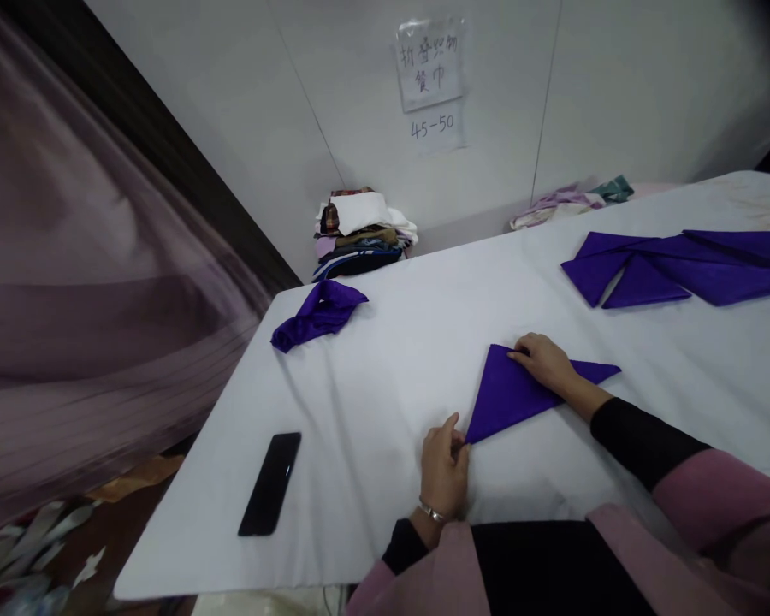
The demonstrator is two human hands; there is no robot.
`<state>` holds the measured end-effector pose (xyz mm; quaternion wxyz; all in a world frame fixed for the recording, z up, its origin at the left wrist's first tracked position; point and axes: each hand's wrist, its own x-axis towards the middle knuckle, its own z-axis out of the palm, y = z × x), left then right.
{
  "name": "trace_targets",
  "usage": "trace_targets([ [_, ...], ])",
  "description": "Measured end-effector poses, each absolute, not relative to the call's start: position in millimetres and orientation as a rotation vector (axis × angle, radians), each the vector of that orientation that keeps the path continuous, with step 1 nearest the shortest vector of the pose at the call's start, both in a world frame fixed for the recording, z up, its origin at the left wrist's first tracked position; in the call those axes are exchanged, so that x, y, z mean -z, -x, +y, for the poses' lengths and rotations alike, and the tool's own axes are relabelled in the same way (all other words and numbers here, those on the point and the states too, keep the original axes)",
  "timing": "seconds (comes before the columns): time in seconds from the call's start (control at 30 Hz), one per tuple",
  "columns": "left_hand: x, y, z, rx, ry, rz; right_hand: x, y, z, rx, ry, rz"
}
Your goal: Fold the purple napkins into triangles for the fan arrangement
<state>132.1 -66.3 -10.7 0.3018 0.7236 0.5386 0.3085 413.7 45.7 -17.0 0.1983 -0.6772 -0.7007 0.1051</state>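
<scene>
A purple cloth napkin [510, 393], folded into a triangle, lies on the white-covered table in front of me. My left hand [446, 469], with a bracelet at its wrist, is at the napkin's near left corner; thumb and fingers close on the tip while the index finger points up. Across the napkin's upper part reaches my right hand [544, 364], its thumb and fingers pinching the far edge. To the right of that hand a pointed end of the cloth sticks out. The right fingertips are partly hidden by the hand.
A crumpled purple cloth [321, 315] lies at the table's far left, and a black phone [270, 483] nearer. Folded purple napkins [719, 265] overlap at the far right. Behind the table [391, 342] are a clothes stack [359, 235] and a wall with a paper sign [429, 64].
</scene>
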Motion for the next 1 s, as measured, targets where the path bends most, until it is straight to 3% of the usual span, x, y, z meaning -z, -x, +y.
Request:
trace_targets([
  [1.0,-1.9,-128.5,-65.8,-0.704,-2.174,1.473,21.3,-420.2,49.5,-0.355,1.83,-1.939],
])
